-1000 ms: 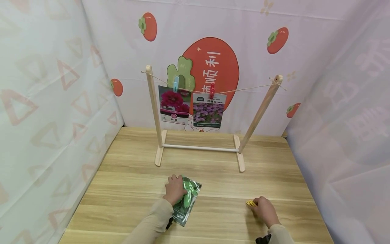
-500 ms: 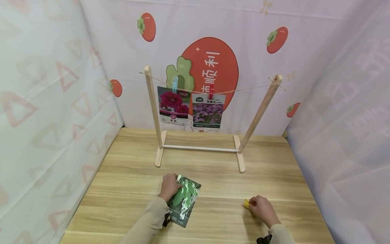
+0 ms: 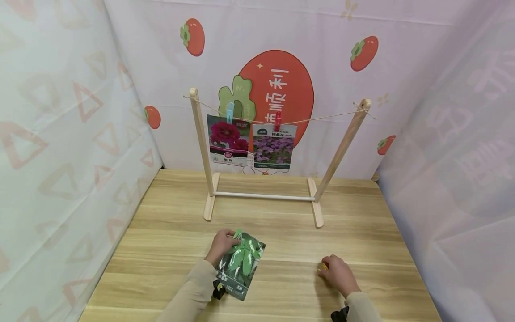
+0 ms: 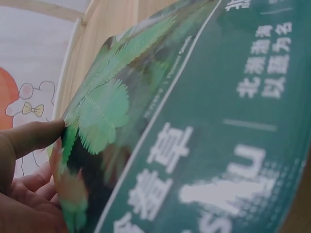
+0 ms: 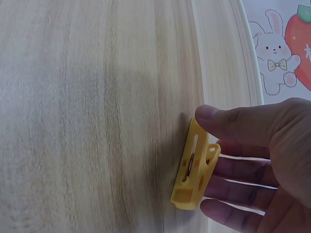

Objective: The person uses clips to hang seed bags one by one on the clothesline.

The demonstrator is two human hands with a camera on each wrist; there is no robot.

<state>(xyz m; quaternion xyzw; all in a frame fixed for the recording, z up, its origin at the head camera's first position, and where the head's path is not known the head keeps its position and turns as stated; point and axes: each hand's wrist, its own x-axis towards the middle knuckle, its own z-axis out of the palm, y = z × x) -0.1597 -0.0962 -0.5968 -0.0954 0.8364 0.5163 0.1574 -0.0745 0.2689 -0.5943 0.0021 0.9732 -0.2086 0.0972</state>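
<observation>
My left hand point(image 3: 220, 246) pinches a green seed packet point(image 3: 242, 264) along its left edge, thumb on the printed front. Large pale lettering and a leaf picture on the packet fill the left wrist view, where it stands tilted. Over at the right, my right hand point(image 3: 339, 275) holds a yellow clothespin point(image 5: 192, 167) between thumb and fingers, close over the tabletop. In the head view the fingers mostly hide the clothespin.
Behind both hands stands a wooden rack point(image 3: 342, 152) with a string point(image 3: 322, 118) between its posts. A pink-flower packet point(image 3: 228, 138) hangs there by a blue clothespin point(image 3: 230, 112), and a purple-flower packet point(image 3: 273, 147) by a red clothespin point(image 3: 278, 120). Printed cloth walls point(image 3: 442, 134) surround the table.
My left hand has shifted slightly left, its fingers uncovering more of the green packet's front. The right hand has moved a little left, turning the yellow clothespin, which is now more hidden.
</observation>
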